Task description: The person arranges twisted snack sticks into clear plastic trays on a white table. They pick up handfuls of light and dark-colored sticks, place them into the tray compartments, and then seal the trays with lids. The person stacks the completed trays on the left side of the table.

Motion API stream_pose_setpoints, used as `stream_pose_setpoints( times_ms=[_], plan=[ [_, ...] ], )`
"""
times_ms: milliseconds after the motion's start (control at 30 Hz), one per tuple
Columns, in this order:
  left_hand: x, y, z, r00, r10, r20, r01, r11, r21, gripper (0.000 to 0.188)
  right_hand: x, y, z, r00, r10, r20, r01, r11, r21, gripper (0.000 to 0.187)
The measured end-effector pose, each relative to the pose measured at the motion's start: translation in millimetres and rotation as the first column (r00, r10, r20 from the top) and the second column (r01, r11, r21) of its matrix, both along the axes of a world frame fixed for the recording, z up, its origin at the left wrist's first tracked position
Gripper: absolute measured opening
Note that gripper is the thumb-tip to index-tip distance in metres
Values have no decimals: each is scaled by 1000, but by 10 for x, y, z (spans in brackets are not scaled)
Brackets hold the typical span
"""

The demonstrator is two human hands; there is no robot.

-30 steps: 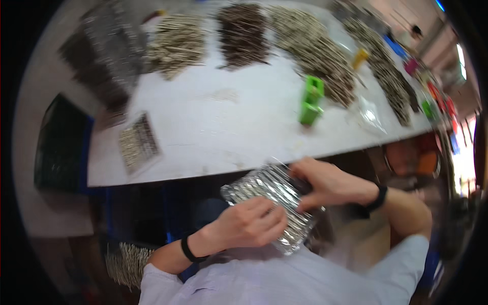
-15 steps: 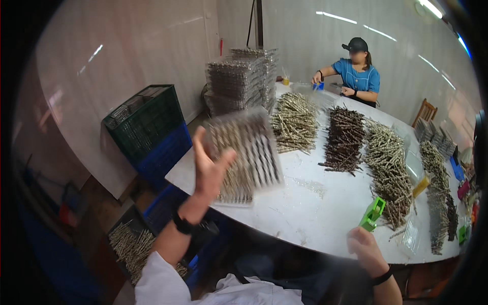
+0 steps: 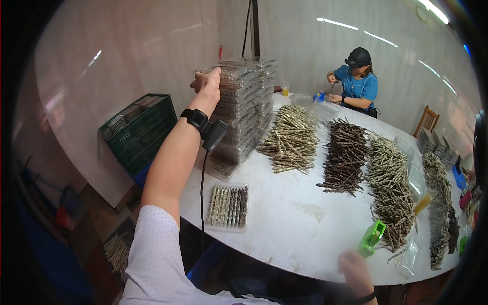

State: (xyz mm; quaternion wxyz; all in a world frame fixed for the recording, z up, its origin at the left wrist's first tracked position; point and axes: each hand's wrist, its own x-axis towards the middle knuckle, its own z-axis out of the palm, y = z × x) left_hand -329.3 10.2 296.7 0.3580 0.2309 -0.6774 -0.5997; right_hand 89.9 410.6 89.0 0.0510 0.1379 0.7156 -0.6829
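Observation:
My left hand (image 3: pixel 207 84) reaches up to the top of a tall stack of clear plastic trays (image 3: pixel 244 112), its fingers bent over the near left edge of the uppermost tray (image 3: pixel 229 68). The trays hold rows of thin twisted sticks. One filled tray (image 3: pixel 227 207), with pale and dark sticks side by side, lies on the table below my forearm. Close to a green tape dispenser (image 3: pixel 372 237) at the front edge is my right hand (image 3: pixel 355 269), blurred by motion. Its fingers cannot be made out clearly, and no object shows in it.
Piles of pale sticks (image 3: pixel 291 140) and dark sticks (image 3: pixel 344 157) cover the white table (image 3: pixel 274 218), with further piles (image 3: pixel 389 188) to the right. Across the table a person in blue (image 3: pixel 358 84) works. A green crate (image 3: pixel 140 129) of trays stands left. A cable hangs from my left wrist.
My left hand has carried a filled tray from the table's front left up to the stack's top. Below, another tray is now uncovered. My right hand remains near the tape dispenser.

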Motion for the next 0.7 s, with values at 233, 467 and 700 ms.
stream_pose_setpoints(
  times_ms=[233,467,700],
  plan=[
    [-71,-394,-99,999,41,-34,-50,933,-357,78,-109,37,-143,997,56,-58,-61,996,-73,5],
    [1503,-395,-1071,780,-599,182,481,386,-787,46,36,89,-110,956,292,-32,-260,891,373,16],
    [3019,-669,-2750,705,-413,576,698,265,-665,67,-7,293,-37,766,639,-71,-411,572,710,20]
  ],
)
